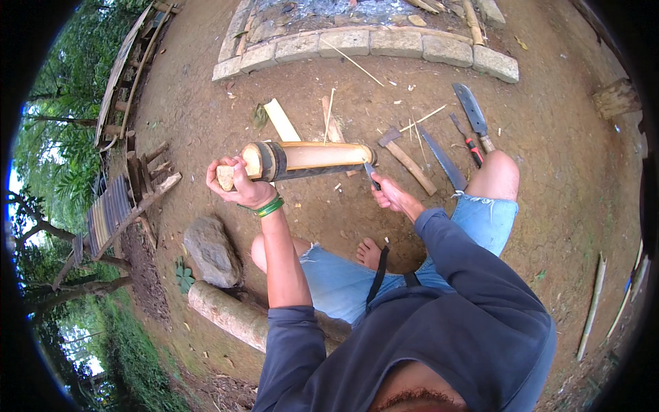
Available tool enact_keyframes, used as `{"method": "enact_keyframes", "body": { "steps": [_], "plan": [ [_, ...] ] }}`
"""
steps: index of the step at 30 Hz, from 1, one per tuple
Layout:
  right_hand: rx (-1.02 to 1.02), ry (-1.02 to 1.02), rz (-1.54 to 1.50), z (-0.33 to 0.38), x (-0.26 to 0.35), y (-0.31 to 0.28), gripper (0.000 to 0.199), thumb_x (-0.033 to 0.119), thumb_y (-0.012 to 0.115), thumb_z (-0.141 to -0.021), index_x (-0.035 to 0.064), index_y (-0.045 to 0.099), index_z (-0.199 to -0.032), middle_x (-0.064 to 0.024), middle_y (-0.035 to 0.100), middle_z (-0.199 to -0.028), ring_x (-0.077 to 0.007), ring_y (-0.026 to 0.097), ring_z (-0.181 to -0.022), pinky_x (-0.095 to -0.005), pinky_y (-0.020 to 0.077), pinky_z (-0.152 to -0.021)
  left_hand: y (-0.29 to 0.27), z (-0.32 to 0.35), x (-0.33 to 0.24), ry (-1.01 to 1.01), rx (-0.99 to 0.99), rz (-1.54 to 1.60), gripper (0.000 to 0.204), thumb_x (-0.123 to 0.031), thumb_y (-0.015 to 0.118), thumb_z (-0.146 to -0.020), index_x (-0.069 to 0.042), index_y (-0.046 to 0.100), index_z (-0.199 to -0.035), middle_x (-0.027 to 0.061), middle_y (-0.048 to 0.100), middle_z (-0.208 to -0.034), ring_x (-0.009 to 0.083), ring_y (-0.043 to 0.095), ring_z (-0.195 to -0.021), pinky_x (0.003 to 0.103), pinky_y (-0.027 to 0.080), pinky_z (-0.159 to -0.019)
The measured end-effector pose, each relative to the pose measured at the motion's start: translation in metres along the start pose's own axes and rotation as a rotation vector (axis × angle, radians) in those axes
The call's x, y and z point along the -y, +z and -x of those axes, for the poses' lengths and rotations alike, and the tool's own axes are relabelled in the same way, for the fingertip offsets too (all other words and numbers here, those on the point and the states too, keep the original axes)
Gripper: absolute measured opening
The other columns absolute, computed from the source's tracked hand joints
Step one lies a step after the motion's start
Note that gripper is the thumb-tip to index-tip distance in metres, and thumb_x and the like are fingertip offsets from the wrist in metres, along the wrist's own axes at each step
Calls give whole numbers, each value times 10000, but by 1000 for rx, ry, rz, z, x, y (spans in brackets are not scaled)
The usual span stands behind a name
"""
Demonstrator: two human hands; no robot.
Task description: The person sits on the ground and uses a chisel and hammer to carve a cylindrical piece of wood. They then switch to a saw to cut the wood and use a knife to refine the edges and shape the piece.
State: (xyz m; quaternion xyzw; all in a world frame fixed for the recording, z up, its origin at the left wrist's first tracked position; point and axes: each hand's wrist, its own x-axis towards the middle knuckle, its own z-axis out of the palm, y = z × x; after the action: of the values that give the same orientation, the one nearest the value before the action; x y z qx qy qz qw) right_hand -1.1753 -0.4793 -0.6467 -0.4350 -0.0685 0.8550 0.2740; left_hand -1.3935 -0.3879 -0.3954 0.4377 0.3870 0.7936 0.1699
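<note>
My left hand [237, 184] is closed around the narrow handle end of a bamboo piece [305, 158] and holds it level above the dirt ground. Its thick part has a dark band near my hand and pale peeled wood further right. My right hand [390, 195] grips a small knife [371, 173] whose blade touches the lower right end of the bamboo. I sit with my knees apart, in cut-off jeans and a dark hooded top, one bare foot [369, 253] under the work.
On the ground beyond lie a hatchet [406, 158], a saw blade [443, 159], a big machete [473, 115], a red-handled tool [467, 141] and bamboo splints [281, 120]. A stone-edged hearth [371, 42] lies ahead. A rock [211, 251] and log [226, 312] are at my left.
</note>
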Motion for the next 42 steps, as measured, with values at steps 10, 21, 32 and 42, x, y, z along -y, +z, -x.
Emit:
{"method": "enact_keyframes", "body": {
  "steps": [10, 21, 32, 42],
  "plan": [
    [200, -12, -160, 2, 7, 19, 499, 564, 405, -1016, 131, 426, -771, 69, 282, -500, -56, 223, -359, -234, 159, -319, 13, 1, 0, 45, 16, -108, 371, -31, 602, -808, -58, 470, -1154, 83, 546, -884, 165, 531, -799, 324, 471, -772],
    [306, -72, -51, 46, 44, 83, 520, 585, 447, -994, 127, 441, -749, 82, 274, -491, -46, 223, -346, -244, 159, -312, 25, 16, -16, 52, -25, -115, 360, -48, 628, -771, -59, 492, -1104, 70, 534, -884, 162, 527, -800, 304, 470, -770],
    [434, 17, -329, 142, 59, 188, 453, 520, 466, -1009, 134, 474, -773, 87, 284, -515, -45, 227, -374, -220, 165, -322, 30, 27, -26, 59, -3, -142, 435, -36, 653, -778, -68, 463, -1168, 48, 495, -941, 148, 509, -855, 312, 475, -794],
    [-46, -434, 296, 169, 70, 141, 312, 297, 393, -1068, 27, 530, -1144, -4, 512, -652, -71, 466, -494, -240, 355, -409, 32, 33, -31, 40, -17, -202, 390, -10, 655, -788, -52, 477, -1132, 44, 503, -912, 143, 505, -836, 320, 465, -802]
  ]
}}
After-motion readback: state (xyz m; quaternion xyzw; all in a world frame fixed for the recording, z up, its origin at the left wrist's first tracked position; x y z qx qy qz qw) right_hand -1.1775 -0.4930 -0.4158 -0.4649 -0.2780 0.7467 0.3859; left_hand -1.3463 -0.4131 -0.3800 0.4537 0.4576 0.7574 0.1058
